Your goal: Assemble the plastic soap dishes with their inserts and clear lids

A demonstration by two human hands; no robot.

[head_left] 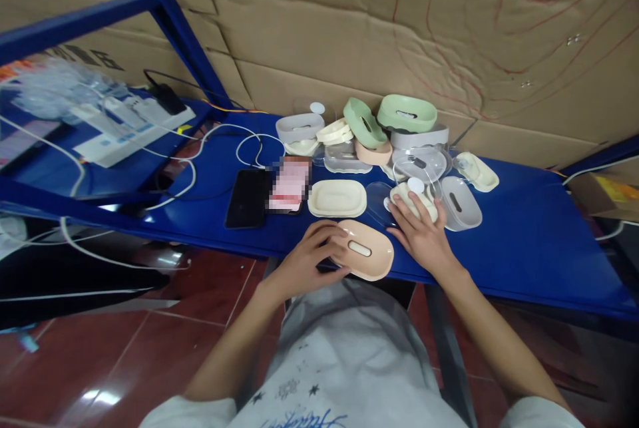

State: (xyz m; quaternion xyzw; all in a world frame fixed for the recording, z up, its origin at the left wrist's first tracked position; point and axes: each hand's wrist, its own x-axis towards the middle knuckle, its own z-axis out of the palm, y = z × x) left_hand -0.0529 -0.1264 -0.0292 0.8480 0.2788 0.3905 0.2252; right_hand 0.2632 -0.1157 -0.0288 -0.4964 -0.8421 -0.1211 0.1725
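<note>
Brown cardboard [309, 35] stands behind the blue tabletop [529, 241], and the jumble of dishes sits towards its far edge. With my left hand [322, 251] I have the peach dish [377, 258] pinched at its left end, fingers over the upper rim and thumb at the lower, right at the tabletop's near edge (its oval slot faces up at me). My right hand [422, 225] is spread, fingers apart, its tips on a small cream dish [430, 207] near a clear lid [379, 198]. Just beyond the peach dish lies a cream tray [337, 198]; left of that are a lit phone [290, 183] and a black phone [246, 198]. Right of my right hand sits a grey dish [464, 205]. Two green dishes [408, 113] top the heap near the far edge.
</note>
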